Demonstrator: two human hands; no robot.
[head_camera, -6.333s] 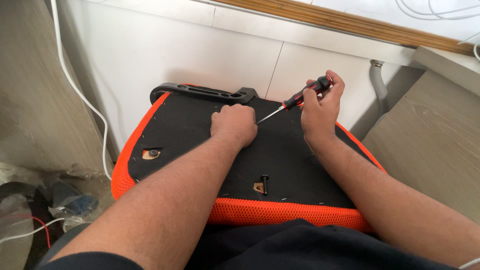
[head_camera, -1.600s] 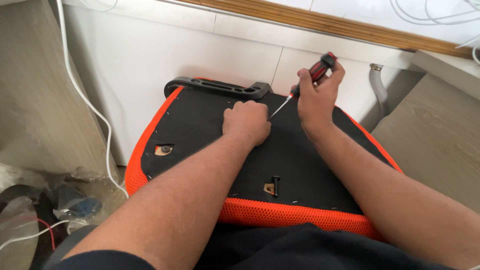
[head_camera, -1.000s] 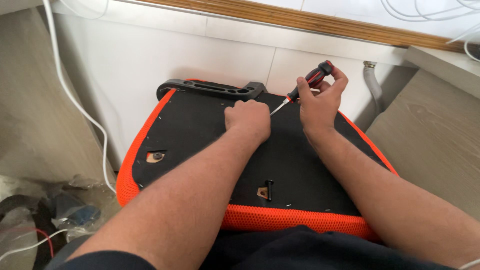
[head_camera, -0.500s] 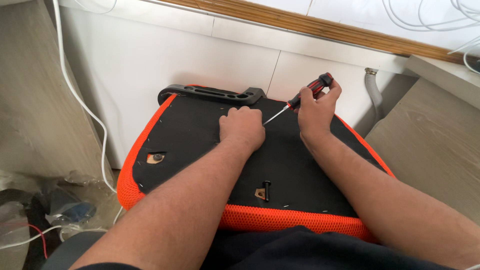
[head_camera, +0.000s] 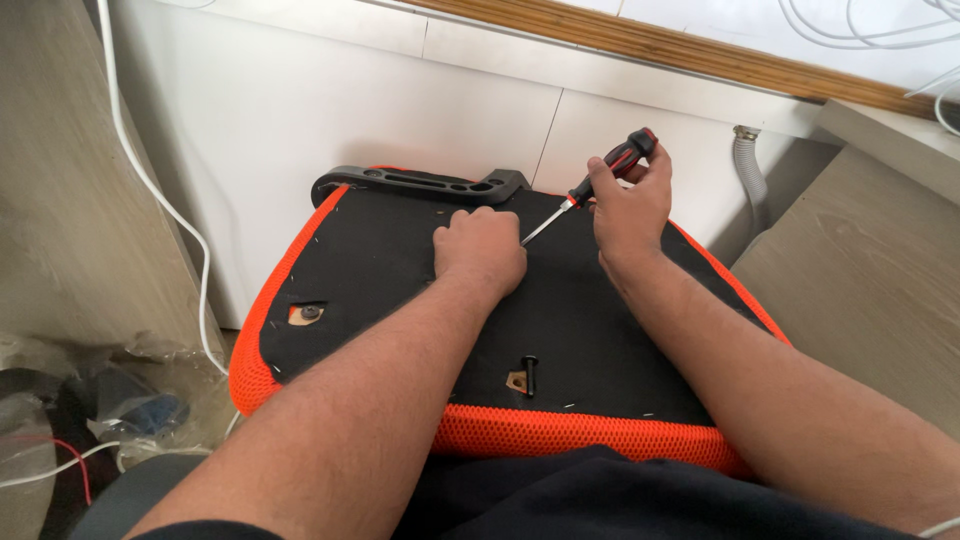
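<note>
An upturned chair seat (head_camera: 390, 270), black underneath with an orange mesh edge, rests on my lap. My left hand (head_camera: 480, 248) lies closed on its black underside near the far edge; what it covers is hidden. My right hand (head_camera: 628, 205) grips a red-and-black screwdriver (head_camera: 598, 183), whose shaft slants down to the left and meets the seat right beside my left hand. A black bolt (head_camera: 529, 374) stands loose in a hole near the front edge. Another hole with a bolt head (head_camera: 306, 314) shows at the left.
A black plastic bracket (head_camera: 415, 184) lies along the seat's far edge against a white cabinet front (head_camera: 400, 100). A white cable (head_camera: 150, 190) hangs at the left. A grey corrugated hose (head_camera: 750, 180) and wooden panels (head_camera: 870, 280) are at the right. Plastic wrap and wires lie at the lower left.
Both hands have stayed at the same spot on the seat with the screwdriver tip beside my left hand. The handle's tilt shifts slightly and the view wobbles.
</note>
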